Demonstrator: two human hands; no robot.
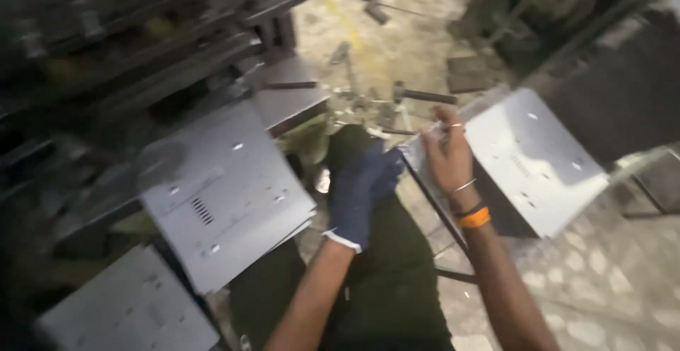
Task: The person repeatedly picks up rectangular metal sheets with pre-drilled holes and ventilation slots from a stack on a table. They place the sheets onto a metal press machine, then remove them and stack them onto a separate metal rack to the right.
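My left hand (pixel 361 188) wears a dark blue glove and reaches toward the near corner of a stack of grey sheet-metal panels (pixel 535 156) at the right. My bare right hand (pixel 448 154), with a thin bangle and an orange band at the wrist, grips the left edge of the top panel of that stack. The picture is blurred, so I cannot tell if the gloved fingers touch the panel. The panels have small holes and a slotted patch.
A second stack of punched panels (pixel 230 195) lies at the left in front of a dark press machine (pixel 134 46). Another panel (pixel 127 308) sits at the bottom left. Metal bars and scraps litter the concrete floor (pixel 397 46). My dark green trousers (pixel 397 280) fill the middle.
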